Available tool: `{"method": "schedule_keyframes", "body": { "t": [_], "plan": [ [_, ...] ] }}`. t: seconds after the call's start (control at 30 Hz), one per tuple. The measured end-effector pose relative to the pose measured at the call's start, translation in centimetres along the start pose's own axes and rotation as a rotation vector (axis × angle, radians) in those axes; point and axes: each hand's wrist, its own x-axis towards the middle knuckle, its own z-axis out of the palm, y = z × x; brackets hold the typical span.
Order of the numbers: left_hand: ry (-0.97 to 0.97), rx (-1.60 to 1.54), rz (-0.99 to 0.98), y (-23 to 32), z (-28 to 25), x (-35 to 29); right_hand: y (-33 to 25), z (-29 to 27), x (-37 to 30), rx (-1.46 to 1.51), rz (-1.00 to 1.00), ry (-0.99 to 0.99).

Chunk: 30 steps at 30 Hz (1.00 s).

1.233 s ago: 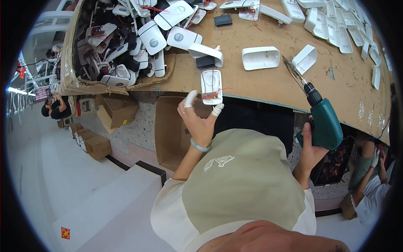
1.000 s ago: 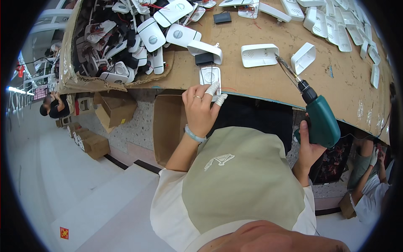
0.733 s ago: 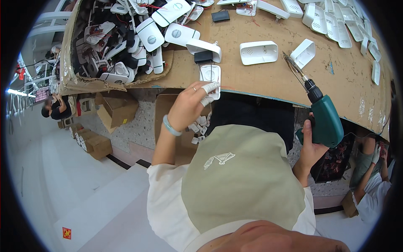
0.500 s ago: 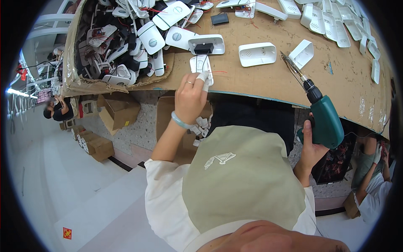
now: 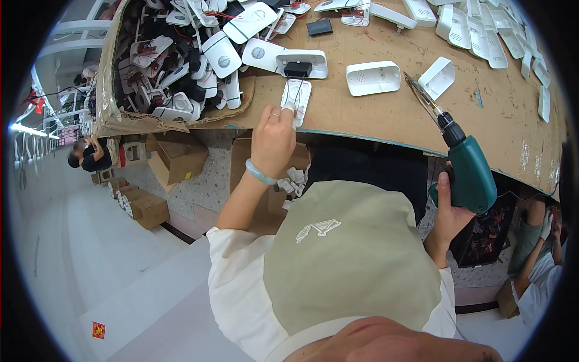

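We had the left hand at the near edge of the cardboard-covered table, its fingers drawn together and its covered fingertips on the near left part of a white panel. Whether they pinched the panel or only pressed on it, we could not tell, since the hand hid the contact. The panel lay on the table just nearer than a white shell, in which sat a black block; thin dark wires ran from the block toward the panel.

Our right hand was closed around the handle of a green tool, its pronged tip pointing far and left, between an open shell and a tilted shell, well apart from the panel.

We judged the step in hand to be placing or steadying the panel with the left hand, the tool held ready. The next move, we thought, called for a steady panel, slack in the wires and fingertips clear of the tip before the tool came across.
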Motion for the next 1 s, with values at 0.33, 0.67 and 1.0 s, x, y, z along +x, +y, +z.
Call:
{"method": "schedule_keyframes", "body": {
  "t": [0.33, 0.67, 1.0],
  "plan": [
    [-0.029, -0.178, -0.058, 1.1, 1.4, 0.5, -0.5, 0.0, 0.3, 0.013, 0.019, 0.003],
    [0.057, -0.192, -0.205, 2.4, 1.4, 2.2, -0.4, 0.0, 0.1, 0.037, 0.054, -0.01],
    [-0.039, -0.37, -0.164, 0.4, -1.4, 1.2, -0.6, 0.2, 0.6, 0.043, 0.083, 0.007]
  ]
}}
